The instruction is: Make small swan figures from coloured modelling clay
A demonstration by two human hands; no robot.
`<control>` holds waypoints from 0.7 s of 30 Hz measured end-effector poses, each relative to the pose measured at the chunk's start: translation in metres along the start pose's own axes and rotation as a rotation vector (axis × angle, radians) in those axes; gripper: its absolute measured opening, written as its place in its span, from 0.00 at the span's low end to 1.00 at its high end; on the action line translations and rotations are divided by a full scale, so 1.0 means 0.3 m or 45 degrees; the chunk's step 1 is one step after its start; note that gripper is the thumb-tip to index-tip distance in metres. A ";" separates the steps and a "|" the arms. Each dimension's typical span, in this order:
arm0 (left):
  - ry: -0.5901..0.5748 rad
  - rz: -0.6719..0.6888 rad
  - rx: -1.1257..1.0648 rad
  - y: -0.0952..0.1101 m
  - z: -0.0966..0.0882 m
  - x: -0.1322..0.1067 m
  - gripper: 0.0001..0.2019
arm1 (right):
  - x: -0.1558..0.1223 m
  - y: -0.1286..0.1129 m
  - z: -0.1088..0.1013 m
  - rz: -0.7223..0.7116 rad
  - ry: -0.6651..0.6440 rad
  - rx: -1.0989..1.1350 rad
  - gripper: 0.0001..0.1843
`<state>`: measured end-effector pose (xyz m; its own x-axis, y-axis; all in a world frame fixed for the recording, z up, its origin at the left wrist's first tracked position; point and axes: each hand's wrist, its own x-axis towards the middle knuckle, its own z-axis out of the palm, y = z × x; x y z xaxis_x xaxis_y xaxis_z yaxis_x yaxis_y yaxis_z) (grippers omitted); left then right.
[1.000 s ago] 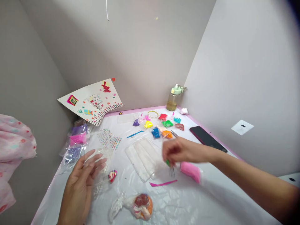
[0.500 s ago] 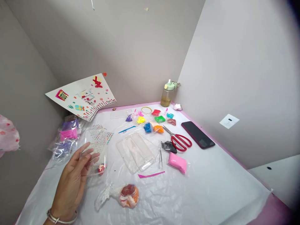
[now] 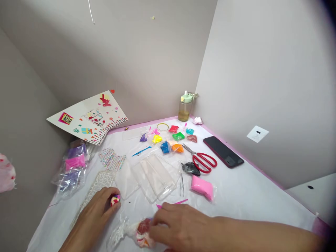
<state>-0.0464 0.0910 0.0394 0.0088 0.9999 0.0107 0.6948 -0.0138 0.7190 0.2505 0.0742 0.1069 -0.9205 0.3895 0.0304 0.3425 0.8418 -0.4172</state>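
My left hand [image 3: 96,215] lies low on the white table cover [image 3: 249,206], fingers curled round a small red, white and yellow clay ball [image 3: 114,200], beside a bumpy clear case [image 3: 98,183]. My right hand [image 3: 181,225] reaches in from the right, its fingers closing on a clear bag of red and orange clay [image 3: 140,232] at the near edge. Clear phone cases [image 3: 154,173] lie just beyond both hands. A pink strip [image 3: 181,202] pokes out behind my right hand.
Tweezers [image 3: 181,183], a pink clay bag [image 3: 202,187], a black clay bag [image 3: 190,168], red scissors [image 3: 203,161] and a dark phone [image 3: 223,156] lie to the right. Small coloured clay bags [image 3: 172,140], a bottle [image 3: 184,108], gem stickers [image 3: 112,159] and a decorated card [image 3: 88,117] sit farther back.
My right hand left the view, then came back low onto the clay bag. My left hand dropped from the clear case to the small clay ball. The view shifted slightly left.
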 end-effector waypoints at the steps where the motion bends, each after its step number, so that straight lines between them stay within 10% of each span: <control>1: -0.018 -0.016 -0.034 0.003 0.003 -0.001 0.13 | 0.055 0.008 0.034 -0.040 0.013 -0.136 0.14; 5: -0.039 -0.208 -0.291 0.017 -0.003 -0.008 0.21 | 0.155 0.039 0.121 -0.133 -0.083 -0.243 0.12; 11: -0.015 -0.078 -0.501 0.083 -0.011 -0.032 0.19 | 0.100 0.088 0.046 0.314 0.199 1.212 0.19; 15: -0.201 -0.125 -0.648 0.161 0.045 -0.053 0.19 | 0.120 0.117 0.118 0.348 0.228 2.021 0.28; 18: -0.313 -0.087 -0.615 0.169 0.044 -0.065 0.18 | 0.134 0.106 0.121 0.338 0.168 1.960 0.29; 21: -0.074 -0.097 -0.488 0.116 -0.049 -0.095 0.13 | 0.083 0.075 0.002 0.326 0.102 1.334 0.22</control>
<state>-0.0329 0.0620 0.0744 0.0162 0.9963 -0.0839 0.3760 0.0717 0.9239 0.2352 0.1027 0.0976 -0.8166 0.5635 -0.1248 0.1569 0.0087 -0.9876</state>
